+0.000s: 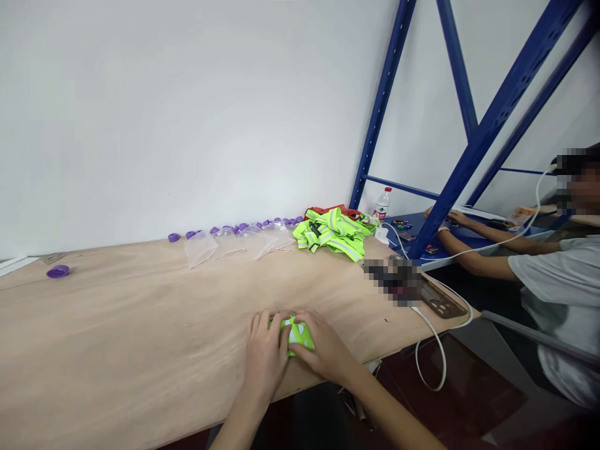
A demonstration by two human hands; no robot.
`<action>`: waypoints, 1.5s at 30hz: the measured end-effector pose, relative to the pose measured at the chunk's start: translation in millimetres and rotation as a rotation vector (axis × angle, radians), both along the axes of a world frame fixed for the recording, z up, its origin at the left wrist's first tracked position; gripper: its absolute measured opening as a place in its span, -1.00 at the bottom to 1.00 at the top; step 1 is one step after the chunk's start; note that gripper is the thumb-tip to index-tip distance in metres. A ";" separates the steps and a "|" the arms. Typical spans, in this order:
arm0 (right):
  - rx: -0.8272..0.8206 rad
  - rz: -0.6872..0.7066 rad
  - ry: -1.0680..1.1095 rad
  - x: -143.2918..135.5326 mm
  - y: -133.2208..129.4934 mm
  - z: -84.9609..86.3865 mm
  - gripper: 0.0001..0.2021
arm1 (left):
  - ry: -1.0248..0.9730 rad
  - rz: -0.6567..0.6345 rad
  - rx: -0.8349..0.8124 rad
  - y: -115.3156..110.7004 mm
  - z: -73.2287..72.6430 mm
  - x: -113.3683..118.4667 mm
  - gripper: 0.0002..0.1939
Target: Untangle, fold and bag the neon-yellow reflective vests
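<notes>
Near the table's front edge, my left hand (pixel 266 347) and my right hand (pixel 323 347) close around a small folded bundle of neon-green reflective strap (pixel 300 334) with pale silver patches. Fingers of both hands curl over its far side, and the thumbs press on its near side. Parts of the bundle are hidden under my fingers. Farther back lies a loose heap of similar neon-green reflective straps (pixel 332 231) with silver stripes and black buckles.
Clear plastic bags (pixel 201 249) and several purple rings (pixel 174 237) line the wall; another purple ring (pixel 58 271) lies left. A phone case (pixel 443 297) and white cable (pixel 440 369) are at right. Beyond the blue rack post (pixel 469 150), a person (pixel 562 294) works beside a water bottle (pixel 382 205).
</notes>
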State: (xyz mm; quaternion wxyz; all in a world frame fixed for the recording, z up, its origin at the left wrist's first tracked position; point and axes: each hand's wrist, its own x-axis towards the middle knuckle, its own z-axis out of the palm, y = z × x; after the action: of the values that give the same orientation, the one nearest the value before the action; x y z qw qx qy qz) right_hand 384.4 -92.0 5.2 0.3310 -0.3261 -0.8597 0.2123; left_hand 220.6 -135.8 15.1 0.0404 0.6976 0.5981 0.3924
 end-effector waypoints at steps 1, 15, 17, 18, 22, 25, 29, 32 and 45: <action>0.003 0.037 -0.050 1.1 -1.1 1.5 -0.45 | -0.046 -0.013 -0.015 0.2 0.1 0.0 -0.77; 0.200 0.105 -0.378 -17.4 6.4 18.3 -0.19 | -0.661 0.006 -0.073 11.1 -16.2 -17.6 -0.78; 0.223 0.081 -0.355 -18.1 5.5 14.6 -0.34 | -0.794 0.009 -0.068 13.7 -19.6 -19.0 -0.78; 0.233 0.069 -0.341 -18.3 5.1 12.2 -0.40 | -0.857 0.009 -0.073 14.6 -21.0 -19.9 -0.76; 0.250 0.042 -0.288 -17.1 2.8 2.9 -0.50 | -0.938 -0.070 -0.162 15.8 -20.8 -29.8 -0.70; 0.270 0.037 -0.283 -14.5 0.9 -0.5 -0.52 | -0.672 -0.200 -0.234 23.9 -8.5 -51.3 -0.72; 0.328 0.049 -0.316 -13.4 3.8 -0.3 -0.55 | -0.201 -0.004 -0.186 62.5 17.9 -111.7 -0.68; 0.373 0.060 -0.347 -15.1 8.1 0.2 -0.47 | -0.064 0.255 -0.157 100.6 30.8 -169.9 -0.60; 0.339 0.178 -0.486 -11.3 28.0 -4.7 -0.53 | 0.310 0.459 -0.155 154.5 13.0 -262.9 -0.65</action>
State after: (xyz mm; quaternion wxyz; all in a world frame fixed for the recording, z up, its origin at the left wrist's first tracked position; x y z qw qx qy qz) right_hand 373.1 -64.0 0.5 0.1457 -0.2310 -0.9619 0.0098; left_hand -42.3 18.8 28.2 -0.0883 0.5906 0.7674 0.2333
